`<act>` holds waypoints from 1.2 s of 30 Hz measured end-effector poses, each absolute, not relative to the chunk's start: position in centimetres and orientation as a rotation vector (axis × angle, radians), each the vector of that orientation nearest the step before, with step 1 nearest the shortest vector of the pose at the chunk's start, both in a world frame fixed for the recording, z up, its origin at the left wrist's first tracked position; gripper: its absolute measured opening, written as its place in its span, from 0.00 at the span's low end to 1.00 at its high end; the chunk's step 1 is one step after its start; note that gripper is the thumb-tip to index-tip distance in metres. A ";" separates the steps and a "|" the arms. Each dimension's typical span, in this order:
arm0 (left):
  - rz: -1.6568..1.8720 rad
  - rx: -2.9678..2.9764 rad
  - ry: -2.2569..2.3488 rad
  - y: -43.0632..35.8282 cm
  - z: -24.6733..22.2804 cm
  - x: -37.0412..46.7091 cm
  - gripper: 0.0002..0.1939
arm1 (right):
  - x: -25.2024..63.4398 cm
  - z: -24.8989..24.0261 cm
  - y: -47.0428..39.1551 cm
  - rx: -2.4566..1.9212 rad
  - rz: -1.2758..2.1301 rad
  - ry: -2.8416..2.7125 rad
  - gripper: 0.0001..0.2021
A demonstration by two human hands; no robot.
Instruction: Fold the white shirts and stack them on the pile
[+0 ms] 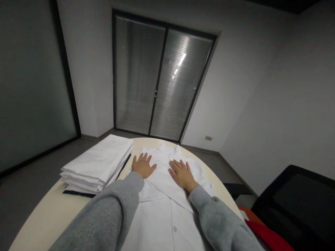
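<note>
A white buttoned shirt (157,223) lies spread on the round cream table (39,223), its collar at the far side. My left hand (143,166) rests flat on the shirt's upper left part, fingers spread. On the upper right part my right hand (182,174) lies palm down with its fingers apart. Neither hand grips anything. Part of the fabric is folded across the shirt below the hands. Left of my left hand sits a stack of folded white cloth (101,158), with a dark layer at its bottom.
A black mesh chair (295,205) stands at the right, with red cloth (267,233) and orange cloth beside the table edge. A glass door with blinds (162,80) is in the wall beyond the table.
</note>
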State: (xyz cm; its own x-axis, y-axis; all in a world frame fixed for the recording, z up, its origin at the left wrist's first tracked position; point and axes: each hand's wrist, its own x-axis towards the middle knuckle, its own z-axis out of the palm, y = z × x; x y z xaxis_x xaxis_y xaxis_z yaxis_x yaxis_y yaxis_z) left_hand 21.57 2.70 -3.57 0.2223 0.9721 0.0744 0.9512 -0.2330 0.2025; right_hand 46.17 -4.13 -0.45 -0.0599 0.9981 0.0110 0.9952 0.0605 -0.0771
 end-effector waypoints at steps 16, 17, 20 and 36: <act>0.346 2.275 2.013 4.9 -4.0 21.2 0.39 | 51.7 -3.9 -1.0 -2.434 0.104 -1.828 0.34; 0.352 2.278 2.013 4.9 -4.0 21.1 0.38 | 52.2 -4.0 -0.9 -2.452 0.096 -1.799 0.34; 0.367 2.286 2.013 4.8 -4.1 21.2 0.37 | 53.5 -4.2 -0.7 -2.504 0.095 -1.719 0.35; 0.437 2.620 1.579 2.9 -3.2 22.6 0.35 | 55.2 -4.2 0.5 -2.580 0.174 -1.740 0.40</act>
State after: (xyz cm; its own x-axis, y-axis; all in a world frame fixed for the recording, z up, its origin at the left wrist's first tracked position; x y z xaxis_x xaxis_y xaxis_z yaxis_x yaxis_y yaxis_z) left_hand 22.63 2.87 -3.22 0.4383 0.8731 0.2134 0.8586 -0.4769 0.1881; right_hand 55.20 0.55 -4.17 0.3704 0.9256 -0.0782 0.9228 -0.3763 -0.0831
